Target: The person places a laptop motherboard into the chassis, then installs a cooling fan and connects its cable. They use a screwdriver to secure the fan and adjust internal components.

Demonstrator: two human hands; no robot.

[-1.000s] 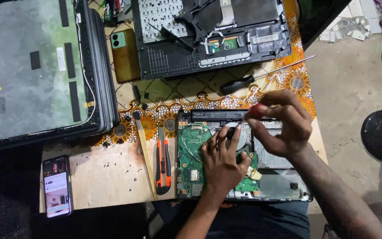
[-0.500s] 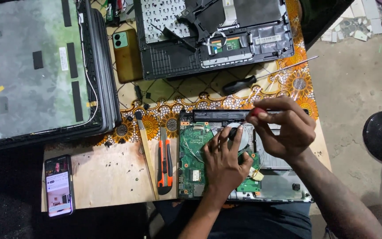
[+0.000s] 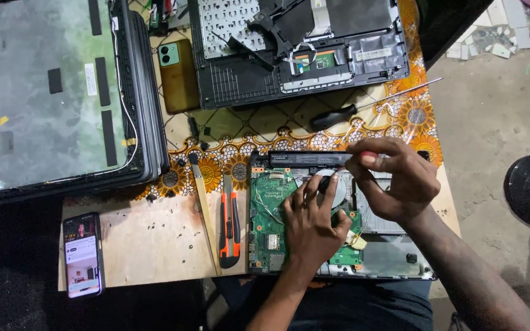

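My right hand (image 3: 394, 181) has drifted a little to the left since the earlier frames and my left hand (image 3: 311, 224) has barely shifted, both staying over the opened laptop base (image 3: 394, 257) at the near edge of the table (image 3: 148, 245). My left forearm comes up from near, the palm lying flat on the green circuit board (image 3: 268, 214) with fingers spread narrowly, their tips around a small dark round part; whether they grip it I cannot tell. My right arm comes in from the near right, wrist bent, thumb and fingers pinched shut on a thin red-tipped tool (image 3: 369, 156) just over the base's far edge. Left of the base lie an orange utility knife (image 3: 229, 224) and, further left, a lit phone (image 3: 82, 254). Farther off rest a black-handled screwdriver (image 3: 338, 115), another gutted laptop shell (image 3: 295, 49) and, far left, a screen panel (image 3: 56, 92).
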